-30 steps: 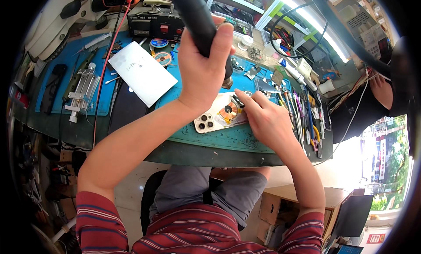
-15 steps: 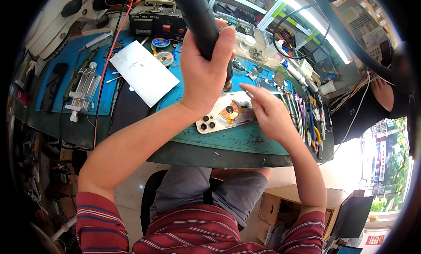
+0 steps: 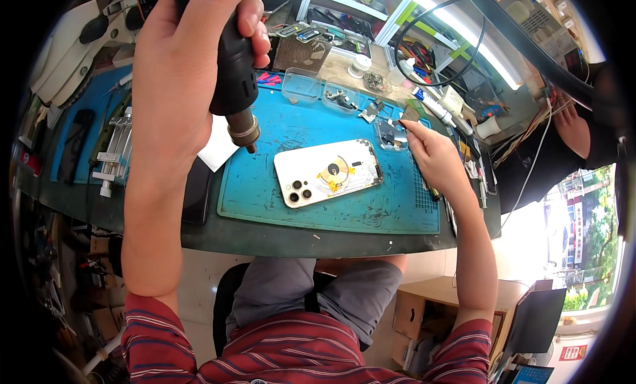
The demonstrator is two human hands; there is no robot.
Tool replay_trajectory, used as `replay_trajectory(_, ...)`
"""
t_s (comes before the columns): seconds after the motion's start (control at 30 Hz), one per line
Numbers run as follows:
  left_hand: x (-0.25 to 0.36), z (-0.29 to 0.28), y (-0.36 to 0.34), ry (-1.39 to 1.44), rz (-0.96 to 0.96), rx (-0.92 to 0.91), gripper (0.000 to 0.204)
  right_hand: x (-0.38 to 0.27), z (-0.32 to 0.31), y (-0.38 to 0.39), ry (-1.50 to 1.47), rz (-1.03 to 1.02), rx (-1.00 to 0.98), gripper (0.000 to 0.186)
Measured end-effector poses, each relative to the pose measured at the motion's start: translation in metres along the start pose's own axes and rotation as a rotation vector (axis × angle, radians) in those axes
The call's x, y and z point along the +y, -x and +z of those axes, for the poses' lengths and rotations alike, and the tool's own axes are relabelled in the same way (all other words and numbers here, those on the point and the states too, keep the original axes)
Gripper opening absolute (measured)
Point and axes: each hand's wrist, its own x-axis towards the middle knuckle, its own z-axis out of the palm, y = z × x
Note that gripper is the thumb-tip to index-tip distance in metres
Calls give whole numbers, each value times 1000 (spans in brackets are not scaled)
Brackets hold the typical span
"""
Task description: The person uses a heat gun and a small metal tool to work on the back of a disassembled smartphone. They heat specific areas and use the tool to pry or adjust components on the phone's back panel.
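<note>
My left hand (image 3: 175, 86) is wrapped round a black hot air gun (image 3: 235, 69), raised at the upper left. Its metal nozzle points down over the mat, left of the phone and apart from it. A white phone (image 3: 298, 164) with several camera lenses lies on the blue mat (image 3: 265, 215); a copper-coloured coil (image 3: 333, 168) shows on its back, and its right end looks bare. My right hand (image 3: 434, 152) is at the mat's right side by the tools, fingers pressed together. Something small and dark shows at its fingertips, too small to name.
Small clear trays (image 3: 299, 86) with parts stand behind the phone. A white paper (image 3: 217, 145) lies under the nozzle's left side, near a metal clamp fixture (image 3: 118, 145). A black cable (image 3: 482, 46) arches at upper right. Another person's hand (image 3: 573, 125) is at far right.
My left hand has swung the hot air gun leftward, off the phone and nearer the camera. My right hand has moved right, away from the phone, to the tools.
</note>
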Motion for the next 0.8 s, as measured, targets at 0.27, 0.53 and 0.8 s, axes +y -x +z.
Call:
replay_trajectory(0.27,4,-9,-3,131,-129,-44,35,-45,-1,14,-4,-61,11,20)
replay_trajectory(0.53,-32,-6,-2,254,-138,-93,35,-59,22,29,113,-457,81,27)
replay_trajectory(0.8,-75,1,10,196,59,-147,32,-61,27,22,143,-506,87,31)
